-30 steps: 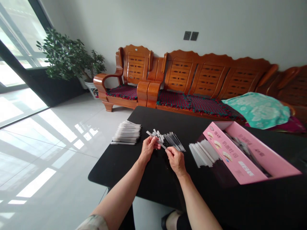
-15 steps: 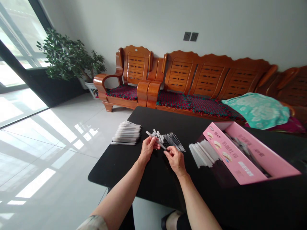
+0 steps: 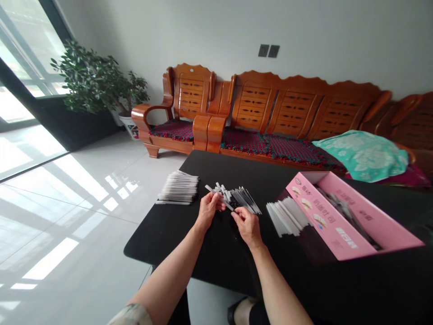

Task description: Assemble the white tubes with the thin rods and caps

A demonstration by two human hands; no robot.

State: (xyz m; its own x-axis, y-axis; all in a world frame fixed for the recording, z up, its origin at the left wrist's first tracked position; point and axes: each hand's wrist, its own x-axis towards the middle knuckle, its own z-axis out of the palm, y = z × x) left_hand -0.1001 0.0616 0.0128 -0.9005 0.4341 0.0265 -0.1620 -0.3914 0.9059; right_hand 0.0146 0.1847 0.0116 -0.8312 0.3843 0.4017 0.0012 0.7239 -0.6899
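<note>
My left hand (image 3: 209,210) pinches a slim, translucent white pen (image 3: 228,206) around its middle, above the black table. At the pen's lower right, dark end, the fingertips of my right hand (image 3: 247,225) are closed on it. Just behind my hands lie small white pieces (image 3: 221,189), perhaps pen caps, partly hidden by my fingers. Beside them is a row of thin dark pen refills (image 3: 246,199). A neat stack of whitish pens (image 3: 179,188) lies to the left. Right of my right hand is a pile of translucent white tubes (image 3: 287,216).
An open pink box (image 3: 321,216) with dark thin items inside stands on the right of the black table (image 3: 162,234). Behind it are a wooden sofa (image 3: 297,113) and an armchair (image 3: 189,104). A potted plant (image 3: 98,85) stands near the glass door.
Almost nothing differs. Both hands keep their hold on the pen in nearly the same place, and the piles lie as before.
</note>
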